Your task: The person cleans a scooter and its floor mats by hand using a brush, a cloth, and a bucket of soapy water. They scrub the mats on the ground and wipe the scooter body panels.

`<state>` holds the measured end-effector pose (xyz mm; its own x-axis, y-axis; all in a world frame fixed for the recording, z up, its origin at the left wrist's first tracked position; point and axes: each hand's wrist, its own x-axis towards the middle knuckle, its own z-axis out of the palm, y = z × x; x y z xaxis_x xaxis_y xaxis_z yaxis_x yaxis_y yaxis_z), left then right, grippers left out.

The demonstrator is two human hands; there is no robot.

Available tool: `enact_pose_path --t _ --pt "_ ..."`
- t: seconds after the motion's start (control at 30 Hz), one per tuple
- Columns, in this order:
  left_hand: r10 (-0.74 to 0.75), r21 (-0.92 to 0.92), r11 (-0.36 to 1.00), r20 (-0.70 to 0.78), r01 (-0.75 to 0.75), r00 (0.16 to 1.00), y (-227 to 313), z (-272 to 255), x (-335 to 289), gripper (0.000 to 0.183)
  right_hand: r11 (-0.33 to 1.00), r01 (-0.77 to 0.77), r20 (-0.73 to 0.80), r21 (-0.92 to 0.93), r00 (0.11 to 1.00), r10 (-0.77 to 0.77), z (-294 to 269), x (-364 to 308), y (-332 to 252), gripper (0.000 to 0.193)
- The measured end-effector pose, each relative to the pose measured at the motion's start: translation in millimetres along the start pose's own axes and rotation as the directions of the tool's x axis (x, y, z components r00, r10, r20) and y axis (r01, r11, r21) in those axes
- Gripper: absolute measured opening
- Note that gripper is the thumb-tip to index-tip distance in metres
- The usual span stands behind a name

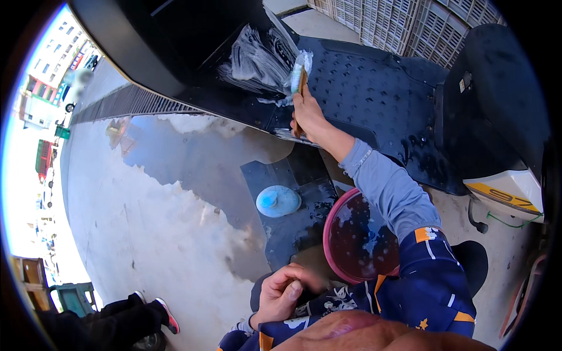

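Observation:
My right hand (308, 117) is closed round the wooden handle of a scrubbing brush (300, 82). White foam covers its bristles, which press against the black front panel of a scooter (351, 73), where the panel meets the ribbed footboard. Foam streaks (257, 58) smear that panel. Low in front of my body, my left hand (282, 295) is curled loosely with its thumb over the fingers, and nothing shows in it. Between the hands, a pale blue bottle (278, 200), seen from above, stands on a wet dark mat (257, 175). A pink basin (329, 234) of dark, sudsy water sits below my right forearm.
Stacked plastic crates (398, 23) stand behind the scooter. Its seat (492, 99) is at the right. Wet pavement (164, 234) reflects the sky. At lower left are another person's legs (117, 322). A slotted drain (140, 102) runs along the far ground.

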<state>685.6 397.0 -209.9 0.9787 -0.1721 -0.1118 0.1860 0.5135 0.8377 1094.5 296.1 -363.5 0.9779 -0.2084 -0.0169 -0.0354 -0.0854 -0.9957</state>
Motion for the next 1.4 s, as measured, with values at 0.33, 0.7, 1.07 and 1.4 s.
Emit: enact_pose_path --t 0.33,0.7,1.07,1.4 --pt "-0.010 -0.045 0.999 -0.006 0.009 1.000 -1.8 -13.9 7.5 0.020 0.963 -0.267 0.171 -0.049 0.947 0.271 -22.8 -32.0 -57.0 0.058" --pt "-0.066 -0.092 0.994 0.002 0.066 0.998 -2.2 -18.5 18.6 0.020 0.958 -0.287 0.251 -0.005 0.927 0.279 -70.4 6.4 -83.7 0.046" --pt "-0.106 -0.108 0.988 0.021 0.108 0.994 -2.7 -17.1 21.1 0.021 0.976 -0.219 0.168 0.011 0.962 0.214 -57.7 8.6 -74.6 0.048" --pt "-0.050 -0.074 0.996 0.044 0.053 0.998 -8.6 -9.8 13.3 0.021 0.989 -0.139 0.182 -0.045 0.973 0.145 -36.2 -27.1 -46.3 0.045"
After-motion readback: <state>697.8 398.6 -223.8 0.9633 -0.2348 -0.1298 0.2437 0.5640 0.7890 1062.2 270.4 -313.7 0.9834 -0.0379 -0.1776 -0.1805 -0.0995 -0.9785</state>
